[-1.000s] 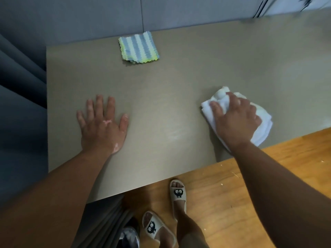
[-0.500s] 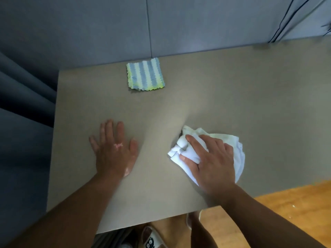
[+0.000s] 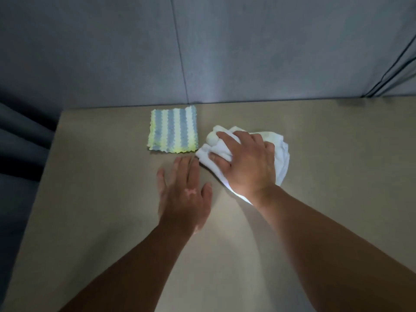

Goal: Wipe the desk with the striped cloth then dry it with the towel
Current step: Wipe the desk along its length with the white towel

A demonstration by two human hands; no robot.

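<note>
Firmly, right hand [image 3: 245, 167] grips the towel [image 3: 281, 154] on the desk [image 3: 337, 199]; left hand [image 3: 184, 199] lies flat.

Flat grey-beige desk top [image 3: 337, 154]: smooth, matt, with a faint sheen under the light. Square blue, white and yellow striped cloth [image 3: 173, 131]: plush, fuzzy pile, scalloped edges. Bunched white cloth towel [image 3: 279, 154]: soft, matt, creased.

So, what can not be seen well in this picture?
Head view: the right hand covers the middle of the towel.
Head view: frame edges cut off the desk at its near and right sides.
Head view: dim light hides whether the desk is wet.
Head view: the left hand is motion-blurred.
</note>
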